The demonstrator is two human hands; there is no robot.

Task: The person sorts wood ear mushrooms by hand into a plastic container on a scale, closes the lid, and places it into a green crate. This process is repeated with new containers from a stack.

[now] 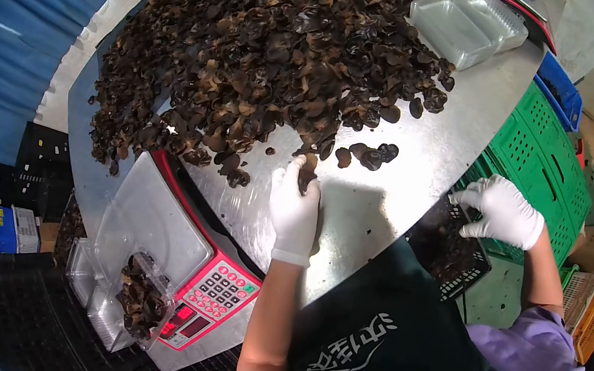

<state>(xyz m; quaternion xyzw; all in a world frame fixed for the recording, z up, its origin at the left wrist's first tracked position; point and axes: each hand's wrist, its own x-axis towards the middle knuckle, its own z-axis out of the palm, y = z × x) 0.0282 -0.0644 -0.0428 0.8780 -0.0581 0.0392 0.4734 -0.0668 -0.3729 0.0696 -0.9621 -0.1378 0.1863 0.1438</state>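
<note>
My left hand (293, 212), in a white glove, is closed on a brown fungus piece (307, 173) just in front of the large fungus pile (272, 49) on the metal table (443, 143). To the right, my gloved right hand (501, 212) has thumb and fingers apart over a black crate (474, 269) with dark pieces inside. A red and white scale (218, 290) stands at the lower left. On its plate is an open clear box (109, 319) holding fungus pieces (141, 299).
Clear plastic boxes (465, 30) rest at the table's back right. Green crates (544, 147) and a blue crate (559, 87) stand beyond the right edge. Black crates (23, 297) lie at the lower left, near a blue curtain (23, 49).
</note>
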